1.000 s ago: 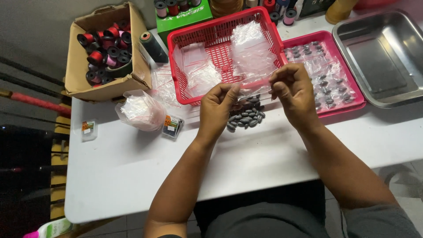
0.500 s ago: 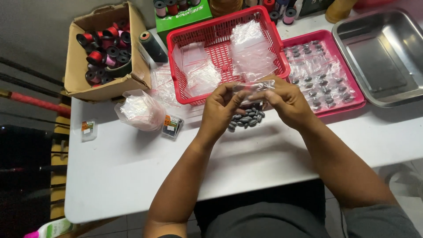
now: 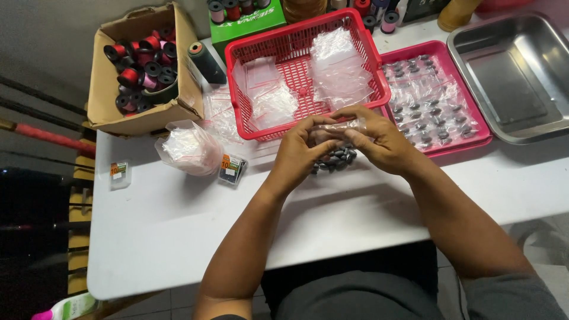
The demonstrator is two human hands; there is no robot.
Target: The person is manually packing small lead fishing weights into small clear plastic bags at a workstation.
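Note:
My left hand (image 3: pixel 299 155) and my right hand (image 3: pixel 379 142) meet over the white table (image 3: pixel 178 231), both pinching one small clear plastic bag (image 3: pixel 342 126) between the fingertips. Just below the hands lies a pile of dark grey oval sinkers (image 3: pixel 335 160), partly hidden by my fingers. Behind the hands stands a red plastic basket (image 3: pixel 367 59) holding more clear bags. To its right a pink tray (image 3: pixel 468 139) holds several bagged sinkers.
A cardboard box (image 3: pixel 101 89) of red and black spools sits at the back left, a dark thread cone (image 3: pixel 205 61) beside it. A bundle of clear bags (image 3: pixel 188 148) and two small packets (image 3: pixel 232 168) lie left of my hands. A steel tray (image 3: pixel 521 77) is at the right.
My hands came together and lowered toward the sinker pile; the clear bag, stretched wide between them a second ago, is now bunched small between the fingertips.

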